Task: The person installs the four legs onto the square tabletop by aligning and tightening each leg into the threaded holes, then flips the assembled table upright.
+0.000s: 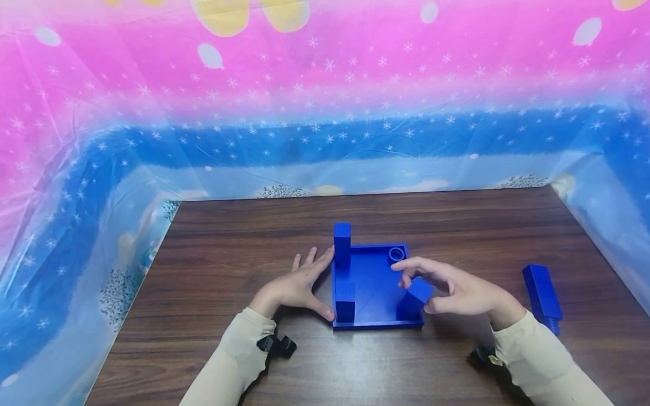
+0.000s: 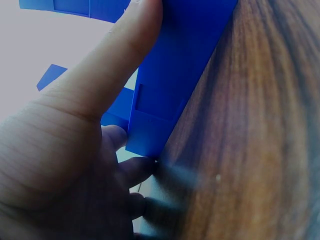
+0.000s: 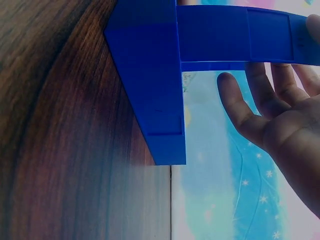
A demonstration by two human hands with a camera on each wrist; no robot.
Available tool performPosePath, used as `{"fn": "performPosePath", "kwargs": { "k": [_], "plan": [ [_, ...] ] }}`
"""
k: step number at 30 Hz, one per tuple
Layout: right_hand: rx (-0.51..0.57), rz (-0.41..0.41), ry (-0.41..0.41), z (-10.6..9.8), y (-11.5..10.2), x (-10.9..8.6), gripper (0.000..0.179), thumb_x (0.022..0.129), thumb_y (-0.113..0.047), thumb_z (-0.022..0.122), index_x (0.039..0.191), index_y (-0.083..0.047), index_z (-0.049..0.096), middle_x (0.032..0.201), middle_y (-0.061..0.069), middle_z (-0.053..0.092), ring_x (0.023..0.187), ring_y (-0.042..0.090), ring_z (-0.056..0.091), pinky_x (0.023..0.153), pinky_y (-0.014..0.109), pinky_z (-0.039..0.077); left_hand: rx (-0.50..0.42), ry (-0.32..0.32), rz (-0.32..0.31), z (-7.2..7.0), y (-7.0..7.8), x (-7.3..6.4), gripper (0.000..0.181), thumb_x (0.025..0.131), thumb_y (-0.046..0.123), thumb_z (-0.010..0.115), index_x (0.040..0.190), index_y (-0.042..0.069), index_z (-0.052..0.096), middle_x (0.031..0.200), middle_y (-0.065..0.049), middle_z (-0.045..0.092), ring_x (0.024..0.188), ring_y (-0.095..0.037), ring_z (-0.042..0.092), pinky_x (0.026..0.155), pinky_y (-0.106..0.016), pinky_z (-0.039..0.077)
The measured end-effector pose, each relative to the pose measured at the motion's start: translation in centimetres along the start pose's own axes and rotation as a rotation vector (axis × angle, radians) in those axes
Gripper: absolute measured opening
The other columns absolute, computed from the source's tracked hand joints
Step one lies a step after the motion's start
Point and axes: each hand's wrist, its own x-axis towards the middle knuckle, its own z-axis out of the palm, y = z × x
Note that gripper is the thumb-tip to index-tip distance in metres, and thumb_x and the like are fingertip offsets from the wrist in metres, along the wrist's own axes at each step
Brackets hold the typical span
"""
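Backdrop (image 1: pixel 325 84): a creased, faintly glossy sheet, pink above blue, printed with white snowflakes and pale ovals.
Table (image 1: pixel 396 372): dark brown, streaked wood grain, with a soft glare near the front.
Tray (image 1: pixel 373 290): blue, shallow, squarish and low-rimmed, lying flat on the table between the hands.
In the tray: smooth, square-sided blue uprights, namely a far-left post (image 1: pixel 342 242), a near-left post (image 1: pixel 346 307) and a near-right post (image 1: pixel 415 299), the last turned askew to the walls; a round ring (image 1: pixel 390 255) occupies the far-right corner.
Loose post (image 1: pixel 543 290): on its side, well right of the tray, a ridged stub at its near end.
Left hand (image 1: pixel 297 286): thumb and fingers spread, against the tray's left side.
Right hand (image 1: pixel 468 290): thumb and loosely bent fingers around the near-right post; whether they grip it cannot be told.
Sleeves (image 1: pixel 241 347): cream cloth.
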Motion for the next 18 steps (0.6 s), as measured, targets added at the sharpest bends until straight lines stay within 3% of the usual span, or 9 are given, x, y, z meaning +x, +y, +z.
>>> {"fn": "performPosePath", "kwargs": {
  "k": [9, 18],
  "plan": [
    [-0.018, 0.041, 0.021, 0.32, -0.24, -0.08, 0.078, 0.085, 0.017, 0.065, 0.157, 0.001, 0.038, 0.128, 0.009, 0.056, 0.122, 0.022, 0.055, 0.107, 0.028, 0.045, -0.015, 0.002, -0.005, 0.07, 0.20, -0.27, 0.145, 0.071, 0.050, 0.097, 0.170, 0.015, -0.002, 0.177, -0.004, 0.000, 0.159, -0.031, -0.020, 0.123, -0.057, -0.021],
    [-0.167, 0.124, 0.079, 0.48, -0.75, -0.13, 0.072, 0.091, 0.003, 0.072, 0.156, -0.009, 0.044, 0.129, 0.007, 0.061, 0.121, 0.021, 0.056, 0.104, 0.030, 0.047, -0.012, 0.004, -0.005, -0.03, 0.24, -0.16, 0.145, 0.070, 0.050, 0.097, 0.170, 0.015, -0.002, 0.177, -0.004, 0.000, 0.159, -0.030, -0.021, 0.123, -0.056, -0.022]
  ]
}}
